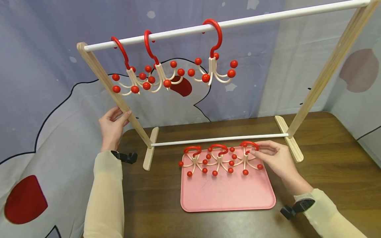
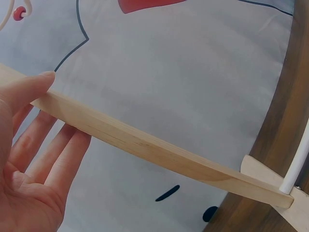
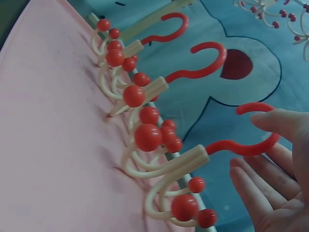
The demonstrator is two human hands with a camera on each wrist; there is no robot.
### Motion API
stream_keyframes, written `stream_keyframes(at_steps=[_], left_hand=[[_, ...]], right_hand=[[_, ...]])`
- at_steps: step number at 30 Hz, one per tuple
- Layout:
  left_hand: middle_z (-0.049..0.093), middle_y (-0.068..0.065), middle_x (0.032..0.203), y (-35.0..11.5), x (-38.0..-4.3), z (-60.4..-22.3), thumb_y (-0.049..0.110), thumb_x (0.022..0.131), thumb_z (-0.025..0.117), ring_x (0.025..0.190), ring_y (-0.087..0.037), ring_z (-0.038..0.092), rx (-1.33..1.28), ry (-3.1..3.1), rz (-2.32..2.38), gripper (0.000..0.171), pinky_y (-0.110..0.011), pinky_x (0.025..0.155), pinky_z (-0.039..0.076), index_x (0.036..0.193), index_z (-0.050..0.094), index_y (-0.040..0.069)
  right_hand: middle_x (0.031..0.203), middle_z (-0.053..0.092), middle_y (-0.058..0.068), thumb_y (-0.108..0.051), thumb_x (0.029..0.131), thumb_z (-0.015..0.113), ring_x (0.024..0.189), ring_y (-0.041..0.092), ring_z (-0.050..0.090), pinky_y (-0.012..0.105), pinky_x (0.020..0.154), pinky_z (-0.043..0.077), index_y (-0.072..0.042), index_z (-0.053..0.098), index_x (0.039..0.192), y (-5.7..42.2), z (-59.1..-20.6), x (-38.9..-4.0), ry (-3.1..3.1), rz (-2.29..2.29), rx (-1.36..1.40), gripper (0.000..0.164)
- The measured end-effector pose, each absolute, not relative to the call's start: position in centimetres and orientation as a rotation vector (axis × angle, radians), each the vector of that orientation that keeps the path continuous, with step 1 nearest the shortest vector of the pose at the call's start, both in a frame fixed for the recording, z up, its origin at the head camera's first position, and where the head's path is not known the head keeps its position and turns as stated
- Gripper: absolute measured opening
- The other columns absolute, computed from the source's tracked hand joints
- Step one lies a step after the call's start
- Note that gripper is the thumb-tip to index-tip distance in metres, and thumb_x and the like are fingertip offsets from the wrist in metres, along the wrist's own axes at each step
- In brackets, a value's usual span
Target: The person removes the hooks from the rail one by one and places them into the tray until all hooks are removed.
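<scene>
My left hand (image 1: 110,129) grips the left wooden post (image 1: 104,77) of a hanging rack, thumb on one side and fingers on the other, as the left wrist view also shows. At the pink tray (image 1: 226,196), my right hand (image 1: 278,160) pinches the red hook of the rightmost claw hanger (image 3: 181,163), which has cream arms tipped with red balls. That hanger stands upright on the tray's far part. Two similar hangers, a middle one (image 1: 219,160) and a left one (image 1: 194,162), stand in a row beside it.
Three more claw hangers hang from the white top rail (image 1: 178,31), two toward the left and one (image 1: 212,64) near the middle. A lower white bar (image 1: 220,139) joins the rack's wooden feet on the brown table (image 1: 151,201). A patterned curtain (image 1: 247,96) stands behind.
</scene>
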State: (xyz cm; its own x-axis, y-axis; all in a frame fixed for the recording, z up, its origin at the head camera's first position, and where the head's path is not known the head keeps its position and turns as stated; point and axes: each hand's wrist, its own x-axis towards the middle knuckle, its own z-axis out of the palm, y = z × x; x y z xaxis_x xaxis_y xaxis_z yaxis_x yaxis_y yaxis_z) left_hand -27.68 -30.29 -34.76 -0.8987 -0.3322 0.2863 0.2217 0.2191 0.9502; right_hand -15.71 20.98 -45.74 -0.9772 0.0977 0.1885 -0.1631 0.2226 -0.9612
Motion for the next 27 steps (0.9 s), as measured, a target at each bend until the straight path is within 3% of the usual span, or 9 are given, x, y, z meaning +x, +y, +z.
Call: stream_keyframes(at_steps=[6, 13, 27], left_hand=[[0.069, -0.010, 0.121, -30.1, -27.5, -34.7, 0.017, 0.089, 0.082, 0.100, -0.016, 0.069, 0.101, -2.076, -1.707, 0.047, -0.024, 0.084, 0.058, 0.132, 0.068, 0.007], [0.070, -0.010, 0.119, -29.9, -27.2, -34.3, 0.013, 0.089, 0.082, 0.098, -0.015, 0.070, 0.091, -2.066, -1.718, 0.046, -0.025, 0.083, 0.059, 0.132, 0.067, 0.004], [0.071, -0.009, 0.116, -30.2, -27.7, -34.9, 0.014, 0.087, 0.084, 0.095, -0.015, 0.071, 0.079, -2.036, -1.728, 0.045, -0.023, 0.079, 0.059, 0.129, 0.069, 0.006]], right_hand=[[0.112, 0.075, 0.005, -0.001, 0.085, 0.083, 0.103, 0.015, 0.071, 0.022, 0.084, 0.057, 0.008, 0.067, 0.124, 21.5, -44.1, -15.2, -2.164, 1.976, 0.176, 0.043], [0.115, 0.074, 0.000, 0.003, 0.086, 0.081, 0.108, 0.014, 0.070, 0.022, 0.087, 0.055, 0.009, 0.065, 0.126, 21.9, -42.3, -14.6, -2.139, 1.922, 0.242, 0.043], [0.126, 0.070, 0.008, 0.005, 0.088, 0.078, 0.116, 0.019, 0.066, 0.027, 0.094, 0.053, 0.007, 0.064, 0.129, 20.4, -39.2, -14.2, -1.938, 2.050, 0.283, 0.043]])
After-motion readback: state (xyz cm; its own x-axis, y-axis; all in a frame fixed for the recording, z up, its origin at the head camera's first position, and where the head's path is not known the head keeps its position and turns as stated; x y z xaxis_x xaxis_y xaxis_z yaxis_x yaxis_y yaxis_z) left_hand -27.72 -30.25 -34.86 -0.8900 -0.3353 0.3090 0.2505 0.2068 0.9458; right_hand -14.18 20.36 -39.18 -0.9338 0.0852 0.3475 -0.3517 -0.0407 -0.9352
